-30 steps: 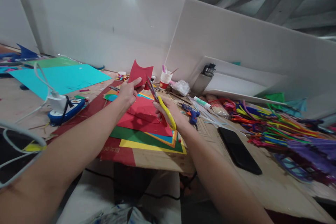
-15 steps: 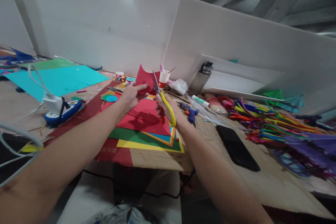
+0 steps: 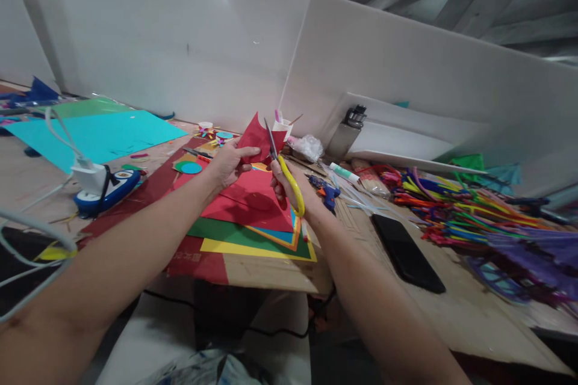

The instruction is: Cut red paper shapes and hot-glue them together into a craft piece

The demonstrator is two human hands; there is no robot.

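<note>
- We hold a red paper piece (image 3: 256, 137) in our left hand (image 3: 230, 162), the thumb pressed along its lower edge and the fingers behind it; the piece is raised above the worktop (image 3: 280, 277), tilted, with a curved cut-out along its top edge.
- Our right hand (image 3: 289, 183) grips the scissors (image 3: 283, 171) by the yellow and red handles, fingers clenched through the loops.
- The scissor blades point up and away from us, and they meet the right edge of the red paper piece; we cannot tell how far the blades are parted.
- Directly under both hands lies a stack of coloured sheets (image 3: 253, 225): red on top, then green, orange, blue and yellow edges showing at its near right corner.
- The stack rests on a dark red sheet (image 3: 198, 264) and on brown cardboard at the near edge of the worktop.
- To the left we see a large turquoise sheet (image 3: 99, 135), a white charger plug (image 3: 88, 175) with its cable, and a blue and white device (image 3: 111, 189) just beside it.
- To the right of the right hand lie a blue glue gun (image 3: 326, 189), a black phone (image 3: 406, 252) flat on the worktop, and a broad heap of multicoloured pipe cleaners (image 3: 469, 216).
- Behind the raised paper stand a paper cup (image 3: 282, 127) with sticks in it, a crumpled plastic bag (image 3: 309, 147) and a metal bottle (image 3: 345, 132) leaning against the white boards.
</note>
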